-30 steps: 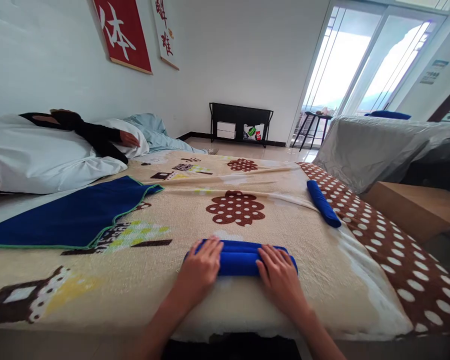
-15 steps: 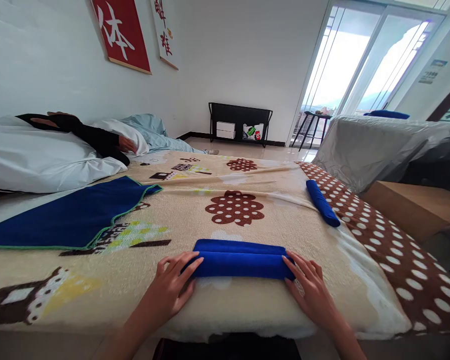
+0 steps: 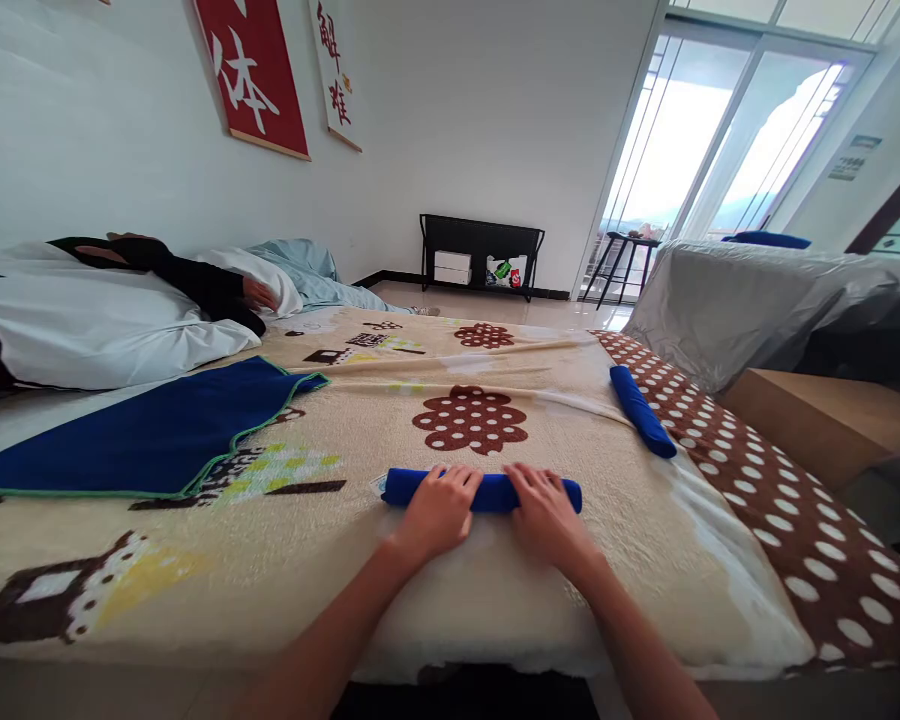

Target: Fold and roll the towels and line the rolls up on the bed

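Note:
A rolled blue towel lies crosswise on the patterned blanket in front of me. My left hand is closed over its left half, with the fingers curled across the top. Close by, my right hand grips the right half the same way. Both ends of the roll stick out past my hands, and a small pale patch, perhaps a label, shows at its left end. Farther right lies a second blue roll. On the left, a dark blue cloth with green edging is spread flat.
Behind the blue cloth, a person in white and black is near the bed's left side. A cardboard box and a plastic-covered piece of furniture stand on the right. Against the far wall is a black rack.
The last strip of the blue towel has been rolled up, and the roll has moved slightly away from me. My hands have come inward from its ends onto its top.

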